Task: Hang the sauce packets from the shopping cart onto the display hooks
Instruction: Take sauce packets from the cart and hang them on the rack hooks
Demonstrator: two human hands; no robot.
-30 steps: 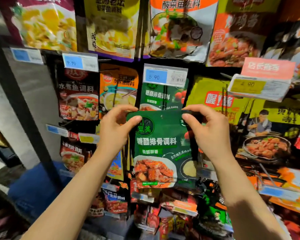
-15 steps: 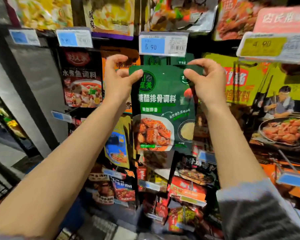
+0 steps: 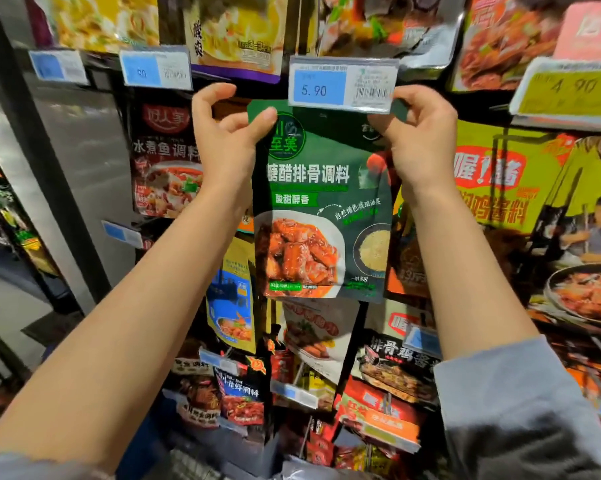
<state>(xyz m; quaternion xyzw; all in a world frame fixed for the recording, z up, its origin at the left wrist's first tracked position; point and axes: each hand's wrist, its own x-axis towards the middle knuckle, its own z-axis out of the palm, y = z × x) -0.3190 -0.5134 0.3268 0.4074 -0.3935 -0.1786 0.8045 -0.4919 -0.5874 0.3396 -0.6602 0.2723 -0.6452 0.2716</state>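
A green sauce packet (image 3: 321, 209) with a picture of glazed ribs hangs upright in front of the display. My left hand (image 3: 228, 133) pinches its top left corner. My right hand (image 3: 418, 133) pinches its top right corner. The packet's top edge sits just behind a blue 5.90 price tag (image 3: 342, 85) at the end of a hook. The hook itself and the packet's hanging hole are hidden behind that tag.
Other sauce packets hang all around: a dark red one (image 3: 167, 161) at left, a yellow one (image 3: 520, 181) at right, several below. A yellow 4.90 tag (image 3: 569, 93) juts out at upper right. A grey metal post (image 3: 80, 168) stands at left.
Both hands have lifted the green packet upward, from below the 5.90 tag to right behind it. The view has closed in on the display.
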